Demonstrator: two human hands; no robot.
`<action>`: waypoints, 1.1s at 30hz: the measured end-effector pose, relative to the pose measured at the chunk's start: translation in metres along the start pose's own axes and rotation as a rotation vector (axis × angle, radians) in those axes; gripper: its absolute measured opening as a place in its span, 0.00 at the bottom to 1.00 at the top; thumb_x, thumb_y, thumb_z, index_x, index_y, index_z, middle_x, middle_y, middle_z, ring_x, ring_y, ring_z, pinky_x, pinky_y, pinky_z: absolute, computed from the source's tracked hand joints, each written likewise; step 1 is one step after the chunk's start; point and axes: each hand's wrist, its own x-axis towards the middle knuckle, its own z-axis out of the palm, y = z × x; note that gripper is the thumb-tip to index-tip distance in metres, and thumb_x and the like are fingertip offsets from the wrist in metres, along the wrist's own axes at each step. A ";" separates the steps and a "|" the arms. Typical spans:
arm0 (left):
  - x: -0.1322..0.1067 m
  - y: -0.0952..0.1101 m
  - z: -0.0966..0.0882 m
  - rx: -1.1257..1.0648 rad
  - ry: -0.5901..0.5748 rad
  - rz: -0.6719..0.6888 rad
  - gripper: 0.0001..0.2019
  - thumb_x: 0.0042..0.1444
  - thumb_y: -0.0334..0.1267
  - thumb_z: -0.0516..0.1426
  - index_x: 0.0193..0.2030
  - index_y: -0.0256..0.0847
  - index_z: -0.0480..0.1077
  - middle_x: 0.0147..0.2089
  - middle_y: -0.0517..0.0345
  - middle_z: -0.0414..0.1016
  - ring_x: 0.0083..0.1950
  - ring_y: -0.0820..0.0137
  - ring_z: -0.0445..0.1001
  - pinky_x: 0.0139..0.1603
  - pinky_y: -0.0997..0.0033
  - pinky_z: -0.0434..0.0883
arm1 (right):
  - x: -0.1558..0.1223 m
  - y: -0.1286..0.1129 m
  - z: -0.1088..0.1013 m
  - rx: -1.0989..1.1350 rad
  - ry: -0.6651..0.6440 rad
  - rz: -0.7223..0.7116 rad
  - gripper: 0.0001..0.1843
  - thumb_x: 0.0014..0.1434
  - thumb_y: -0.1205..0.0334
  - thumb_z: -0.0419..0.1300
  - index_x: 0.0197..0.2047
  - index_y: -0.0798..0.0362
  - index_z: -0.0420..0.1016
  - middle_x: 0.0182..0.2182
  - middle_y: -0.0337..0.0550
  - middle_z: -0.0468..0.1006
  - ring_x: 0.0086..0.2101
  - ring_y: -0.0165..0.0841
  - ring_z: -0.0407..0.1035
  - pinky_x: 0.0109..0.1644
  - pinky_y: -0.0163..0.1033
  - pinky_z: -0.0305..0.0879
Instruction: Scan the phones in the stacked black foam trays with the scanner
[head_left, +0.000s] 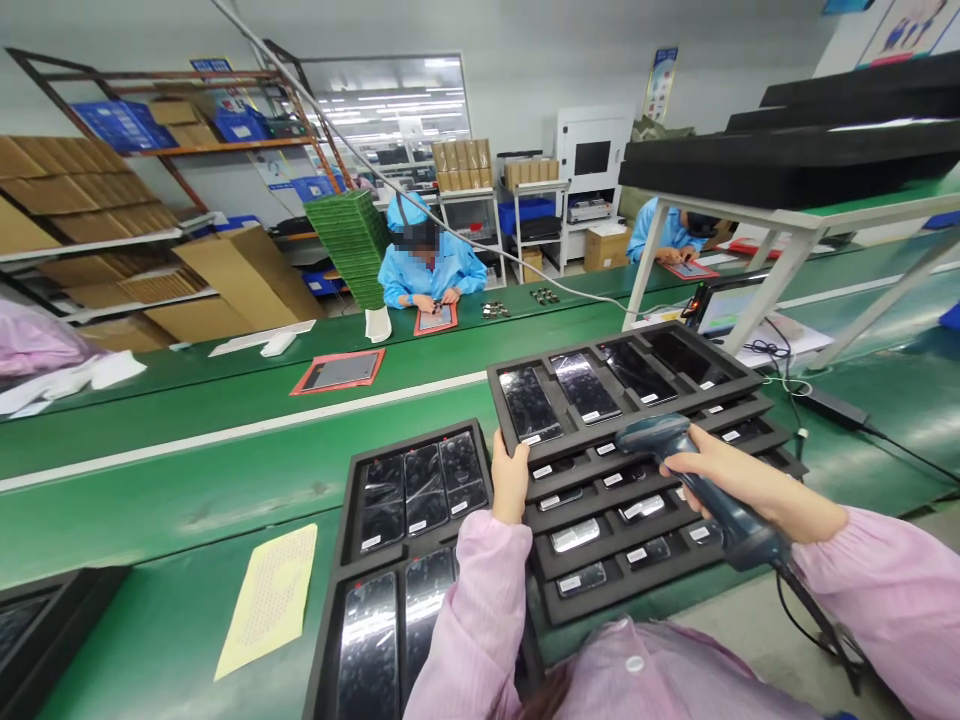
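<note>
My left hand [510,480] grips the near left edge of the top black foam tray [622,345], which holds several phones face up. That tray tops a staggered stack of like trays [675,580] showing labelled phone ends. My right hand [720,470] is closed on a dark barcode scanner [660,440], its head pointing at the stepped tray fronts. Its cable runs off to the lower right. Both my sleeves are pink.
Another black tray of phones [412,490] lies to the left, with a yellow perforated sheet [270,600] beside it. The green conveyor bench [187,470] carries a red-framed panel [337,372]. Two people in blue coats work across it. A white rack [795,225] with black foam stands right.
</note>
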 end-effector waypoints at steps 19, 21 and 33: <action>0.000 0.003 0.004 -0.011 0.156 -0.074 0.24 0.47 0.31 0.52 0.54 0.36 0.66 0.49 0.53 0.73 0.50 0.66 0.70 0.52 0.71 0.64 | 0.007 0.025 -0.074 0.078 0.065 -0.106 0.18 0.48 0.59 0.56 0.41 0.51 0.52 0.35 0.42 0.71 0.17 0.26 0.63 0.15 0.30 0.60; 0.000 0.003 0.004 0.007 0.166 -0.073 0.26 0.46 0.32 0.52 0.55 0.35 0.65 0.50 0.51 0.72 0.51 0.64 0.69 0.53 0.69 0.63 | 0.012 0.027 -0.080 0.055 0.070 -0.045 0.20 0.45 0.59 0.55 0.39 0.50 0.51 0.31 0.39 0.70 0.16 0.27 0.62 0.14 0.31 0.60; 0.004 -0.002 0.002 0.002 0.248 -0.067 0.24 0.43 0.34 0.54 0.50 0.41 0.70 0.44 0.57 0.75 0.46 0.64 0.71 0.50 0.68 0.66 | 0.022 0.038 -0.122 0.072 0.043 -0.118 0.25 0.41 0.56 0.58 0.42 0.50 0.53 0.30 0.40 0.71 0.16 0.29 0.63 0.14 0.32 0.59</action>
